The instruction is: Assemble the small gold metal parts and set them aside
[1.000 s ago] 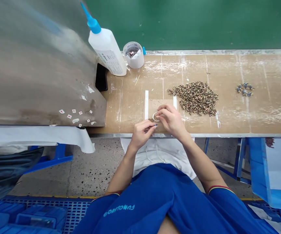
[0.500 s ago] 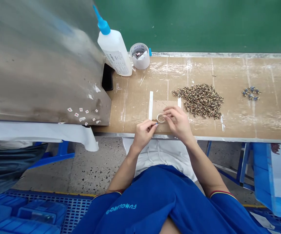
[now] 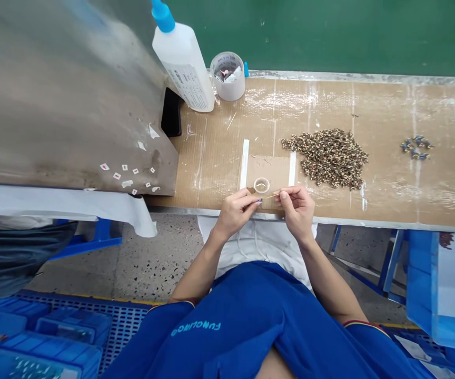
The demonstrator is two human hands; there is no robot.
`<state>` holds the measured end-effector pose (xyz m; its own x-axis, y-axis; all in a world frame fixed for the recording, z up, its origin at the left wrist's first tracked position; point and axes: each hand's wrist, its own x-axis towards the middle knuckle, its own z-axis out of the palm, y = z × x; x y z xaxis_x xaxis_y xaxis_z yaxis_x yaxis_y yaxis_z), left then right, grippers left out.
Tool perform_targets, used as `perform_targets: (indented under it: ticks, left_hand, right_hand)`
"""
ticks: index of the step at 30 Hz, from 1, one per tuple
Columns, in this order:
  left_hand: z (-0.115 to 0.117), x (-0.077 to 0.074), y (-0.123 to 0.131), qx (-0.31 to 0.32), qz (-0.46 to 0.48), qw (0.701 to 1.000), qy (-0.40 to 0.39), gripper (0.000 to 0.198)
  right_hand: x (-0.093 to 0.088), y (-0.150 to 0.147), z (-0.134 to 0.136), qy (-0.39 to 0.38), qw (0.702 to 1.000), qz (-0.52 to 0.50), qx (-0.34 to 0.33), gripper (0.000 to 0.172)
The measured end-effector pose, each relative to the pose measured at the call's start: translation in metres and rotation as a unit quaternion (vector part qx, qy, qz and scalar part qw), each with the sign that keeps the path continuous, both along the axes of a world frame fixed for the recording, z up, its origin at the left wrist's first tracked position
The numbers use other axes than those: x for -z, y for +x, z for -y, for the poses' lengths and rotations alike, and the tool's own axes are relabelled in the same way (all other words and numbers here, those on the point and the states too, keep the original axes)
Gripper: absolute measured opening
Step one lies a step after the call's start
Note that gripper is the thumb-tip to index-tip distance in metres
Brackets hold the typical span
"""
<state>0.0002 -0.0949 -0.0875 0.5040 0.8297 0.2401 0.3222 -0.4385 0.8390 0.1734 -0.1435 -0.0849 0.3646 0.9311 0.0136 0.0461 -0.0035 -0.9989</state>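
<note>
My left hand is pinched on a tiny blue-tipped part at the front edge of the bench. My right hand is closed on a thin stick whose tip points left towards that part. Just beyond both hands a small clear round dish rests on a cardboard square framed by two white strips. A heap of small brown parts lies to the right of the square.
A squeeze bottle with a blue nozzle and a roll of tape holding scraps stand at the back. A metal machine housing fills the left. Some blue parts lie far right. Blue crates sit on the floor.
My right hand drew back from the clear dish towards the bench edge and now holds the stick near my left hand. The dish stays on the cardboard. The camera tilted a little.
</note>
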Motion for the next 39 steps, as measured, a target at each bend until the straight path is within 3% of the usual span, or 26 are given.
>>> perform_targets:
  ticks: [11,29,34,39]
  left_hand:
    - [0.002,0.0,0.002,-0.009,-0.009,1.0,0.012,0.026]
    - [0.001,0.002,0.001,0.001,0.021,1.0,0.001,0.02]
    - [-0.001,0.002,-0.001,0.002,0.042,0.999,-0.004,0.018]
    - [-0.005,0.002,-0.005,-0.004,0.095,0.995,-0.039,0.02]
  right_hand:
    - [0.0,0.001,0.0,0.0,1.0,0.012,-0.024,0.035]
    - [0.008,0.001,0.0,0.023,0.999,0.024,-0.039,0.032]
    - [0.001,0.005,-0.002,0.033,0.998,0.006,-0.058,0.032]
    - [-0.007,0.013,-0.017,0.079,0.997,0.017,-0.018,0.023]
